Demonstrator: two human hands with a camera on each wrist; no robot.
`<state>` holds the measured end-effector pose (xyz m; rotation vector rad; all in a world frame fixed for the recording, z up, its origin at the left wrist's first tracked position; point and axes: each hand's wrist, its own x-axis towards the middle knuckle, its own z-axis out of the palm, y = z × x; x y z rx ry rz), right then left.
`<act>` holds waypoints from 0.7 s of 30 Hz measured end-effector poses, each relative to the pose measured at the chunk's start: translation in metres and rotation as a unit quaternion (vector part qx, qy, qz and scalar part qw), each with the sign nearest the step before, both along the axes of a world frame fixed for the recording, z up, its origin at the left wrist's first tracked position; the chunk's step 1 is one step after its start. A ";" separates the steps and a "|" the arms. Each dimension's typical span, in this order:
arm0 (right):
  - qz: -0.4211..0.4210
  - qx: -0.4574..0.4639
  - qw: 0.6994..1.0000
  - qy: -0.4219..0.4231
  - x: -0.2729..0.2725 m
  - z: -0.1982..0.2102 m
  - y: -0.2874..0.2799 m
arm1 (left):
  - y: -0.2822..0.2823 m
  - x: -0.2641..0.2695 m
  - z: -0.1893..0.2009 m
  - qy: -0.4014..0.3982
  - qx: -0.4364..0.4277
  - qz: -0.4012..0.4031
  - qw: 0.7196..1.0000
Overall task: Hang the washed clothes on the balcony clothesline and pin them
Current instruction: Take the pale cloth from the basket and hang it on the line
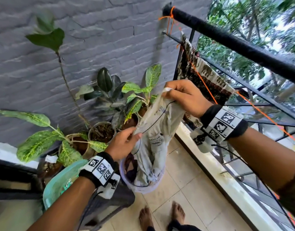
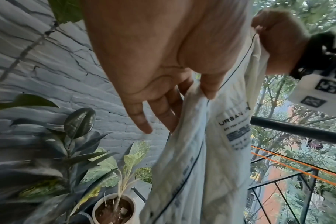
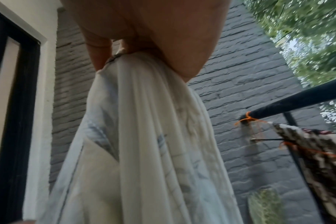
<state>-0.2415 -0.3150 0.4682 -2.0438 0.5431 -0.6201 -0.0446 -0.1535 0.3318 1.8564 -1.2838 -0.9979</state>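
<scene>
A pale printed garment (image 1: 157, 130) (image 2: 205, 151) (image 3: 144, 144) hangs between my hands above a lilac bucket (image 1: 143, 187); its lower part still lies in the bucket. My right hand (image 1: 181, 95) (image 2: 278, 39) grips its top edge, bunched. Lower down, my left hand (image 1: 126, 142) (image 2: 197, 91) pinches another edge between thumb and fingers. The orange clothesline (image 1: 253, 104) (image 2: 297, 166) runs along the black railing (image 1: 243, 47) to the right of the garment. A brown patterned cloth (image 1: 201, 77) (image 3: 320, 151) hangs on the line near the wall.
Potted plants (image 1: 110, 100) (image 2: 113, 209) crowd the grey brick wall (image 1: 93, 39) behind the bucket. A teal basket (image 1: 60, 182) with pegs sits at my lower left on a dark stool (image 1: 113, 200). My bare feet (image 1: 160, 217) stand on pale floor tiles beside the balcony kerb (image 1: 218, 177).
</scene>
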 end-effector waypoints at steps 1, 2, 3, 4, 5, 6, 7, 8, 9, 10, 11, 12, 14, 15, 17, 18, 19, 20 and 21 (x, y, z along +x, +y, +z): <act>-0.017 -0.002 1.000 0.003 -0.007 -0.003 -0.003 | 0.000 0.002 0.000 0.016 -0.007 0.005 1.000; -0.031 0.010 0.999 0.003 -0.013 -0.008 -0.004 | 0.000 0.004 0.000 0.054 -0.018 0.009 0.998; -0.041 0.030 0.999 0.000 -0.019 -0.013 -0.005 | 0.000 0.005 0.001 0.097 -0.030 0.015 0.995; -0.050 0.048 0.998 0.003 -0.025 -0.019 -0.006 | 0.000 0.005 0.005 0.132 -0.044 0.020 0.990; -0.053 0.061 0.997 0.010 -0.030 -0.025 -0.008 | 0.000 0.003 0.010 0.156 -0.057 0.027 0.986; -0.052 0.065 0.996 0.031 -0.035 -0.032 -0.009 | -0.001 0.003 0.012 0.164 -0.071 0.032 0.983; -0.044 0.063 0.995 0.063 -0.040 -0.040 -0.011 | -0.002 0.001 0.019 0.159 -0.087 0.032 0.983; -0.029 0.056 0.992 0.112 -0.045 -0.048 -0.012 | -0.004 0.000 0.023 0.148 -0.104 0.030 0.983; -0.005 0.047 0.983 0.176 -0.050 -0.057 -0.011 | -0.006 -0.001 0.028 0.130 -0.120 0.018 0.984; 0.019 0.031 0.969 0.245 -0.052 -0.066 -0.007 | -0.008 -0.001 0.033 0.105 -0.124 0.006 0.987; 0.035 -0.002 0.951 0.308 -0.052 -0.076 -0.001 | -0.011 -0.001 0.038 0.077 -0.117 -0.010 0.990; 0.046 -0.036 0.936 0.347 -0.052 -0.087 0.005 | -0.013 -0.001 0.044 0.040 -0.108 -0.035 0.993; 0.054 -0.049 0.938 0.338 -0.049 -0.106 0.014 | -0.014 -0.002 0.054 -0.051 -0.093 -0.097 0.990; 0.051 -0.032 0.945 0.321 -0.050 -0.109 0.017 | -0.014 0.000 0.056 -0.097 -0.072 -0.126 0.985; 0.035 0.032 0.954 0.297 -0.053 -0.108 0.019 | -0.012 0.007 0.052 -0.185 0.005 -0.177 0.967; 0.028 0.078 0.956 0.283 -0.054 -0.106 0.019 | -0.011 0.009 0.051 -0.234 0.039 -0.200 0.951; 0.031 0.116 0.957 0.262 -0.054 -0.104 0.020 | -0.010 0.012 0.043 -0.275 0.063 -0.225 0.932; 0.031 0.141 0.960 0.242 -0.054 -0.102 0.020 | -0.008 0.013 0.041 -0.296 0.079 -0.238 0.922; 0.024 0.160 0.961 0.222 -0.052 -0.099 0.021 | -0.007 0.014 0.033 -0.302 0.094 -0.247 0.916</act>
